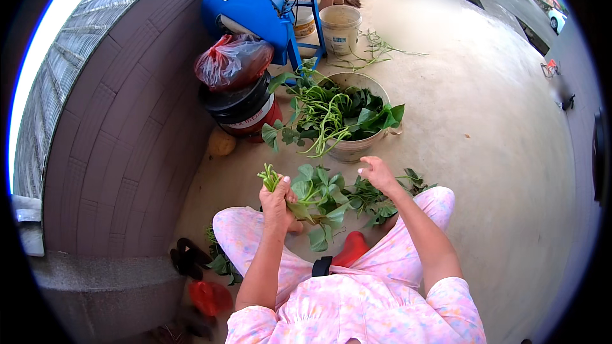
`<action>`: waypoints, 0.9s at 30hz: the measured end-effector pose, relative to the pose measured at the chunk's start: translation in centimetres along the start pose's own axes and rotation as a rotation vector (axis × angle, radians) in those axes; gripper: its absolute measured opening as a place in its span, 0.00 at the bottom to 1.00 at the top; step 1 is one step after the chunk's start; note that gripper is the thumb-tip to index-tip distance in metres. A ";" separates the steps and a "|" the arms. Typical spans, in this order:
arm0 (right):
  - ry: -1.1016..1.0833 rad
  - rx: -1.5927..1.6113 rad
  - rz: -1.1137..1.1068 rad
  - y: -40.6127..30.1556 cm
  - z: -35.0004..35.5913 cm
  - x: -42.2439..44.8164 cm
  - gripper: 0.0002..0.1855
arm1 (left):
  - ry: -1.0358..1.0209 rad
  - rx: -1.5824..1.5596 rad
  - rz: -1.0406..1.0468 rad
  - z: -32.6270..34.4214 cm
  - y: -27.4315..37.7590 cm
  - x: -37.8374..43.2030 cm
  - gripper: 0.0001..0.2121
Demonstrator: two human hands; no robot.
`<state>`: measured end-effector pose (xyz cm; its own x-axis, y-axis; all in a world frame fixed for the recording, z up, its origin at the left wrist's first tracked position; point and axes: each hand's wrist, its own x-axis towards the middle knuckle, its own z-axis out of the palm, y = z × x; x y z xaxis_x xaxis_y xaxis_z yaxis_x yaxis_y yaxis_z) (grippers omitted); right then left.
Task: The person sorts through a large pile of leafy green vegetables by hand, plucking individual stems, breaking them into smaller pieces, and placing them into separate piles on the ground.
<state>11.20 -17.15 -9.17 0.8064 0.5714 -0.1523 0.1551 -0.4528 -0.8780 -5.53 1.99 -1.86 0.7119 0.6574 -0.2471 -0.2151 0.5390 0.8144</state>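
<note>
My left hand (277, 203) is closed around a bunch of leafy green stems (270, 177). The cut stem ends stick out above the fist, and broad leaves (325, 193) spread to its right. To the right, my right hand (380, 176) is raised with thumb and forefinger apart, and nothing shows between them. Just beyond both hands stands a pale plastic bucket (351, 152) heaped with dark green leaves (373, 117). Long light-green stems (322, 110) hang over its left side. More leafy vines (375, 200) lie on the floor beneath my right forearm.
A red bucket with a black lid (236, 110) carries a tied plastic bag (234, 62). Behind are a blue machine (244, 5) and another pale bucket (340, 33). A yellowish round object (221, 143), dark shoes (189, 258) and a red plastic bag (210, 297) lie near the tiled wall (138, 119).
</note>
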 end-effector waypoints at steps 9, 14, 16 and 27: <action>-0.054 0.363 0.549 8.6 8.2 -5.6 0.14 | 0.073 -0.239 0.615 -3.8 16.0 -0.6 0.06; -0.230 -0.419 0.398 13.6 8.7 -6.0 0.12 | 0.328 0.077 0.888 -10.5 21.5 -3.2 0.07; -0.254 -0.437 0.256 13.0 9.0 -6.1 0.13 | 0.551 0.292 0.846 -13.9 21.1 -4.6 0.07; -0.480 -0.604 0.166 13.8 8.4 -7.1 0.14 | 1.056 1.459 -0.214 -30.6 10.9 -6.5 0.12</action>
<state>2.76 -21.69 -23.98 0.5327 0.6344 -0.5602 0.4480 -0.7729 -0.4493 -32.97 19.68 -7.41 -0.1566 0.9806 -0.1180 0.9215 0.1881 0.3397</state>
